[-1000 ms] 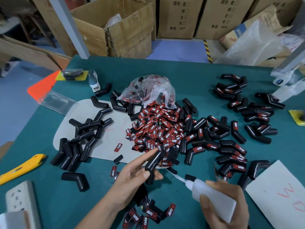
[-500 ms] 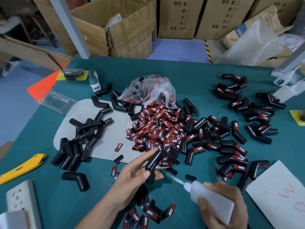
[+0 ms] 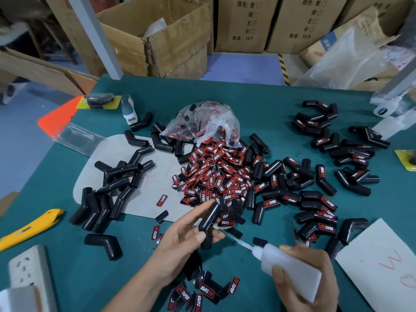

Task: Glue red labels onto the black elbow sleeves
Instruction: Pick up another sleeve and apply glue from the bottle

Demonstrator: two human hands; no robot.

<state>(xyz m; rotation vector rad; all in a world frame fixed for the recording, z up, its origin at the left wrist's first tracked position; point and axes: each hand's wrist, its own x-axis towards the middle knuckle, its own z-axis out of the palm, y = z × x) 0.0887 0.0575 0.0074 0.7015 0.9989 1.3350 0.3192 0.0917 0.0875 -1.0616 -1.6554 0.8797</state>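
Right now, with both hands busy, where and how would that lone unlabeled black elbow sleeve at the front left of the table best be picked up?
Probably by one straight leg of the lone elbow sleeve, pinched across its width from above. It lies flat on the green table, apart from the pile, with open space around it. The ribbed near leg points toward the person, so it is likely the easier end. Avoid the bend, where fingers could slip.
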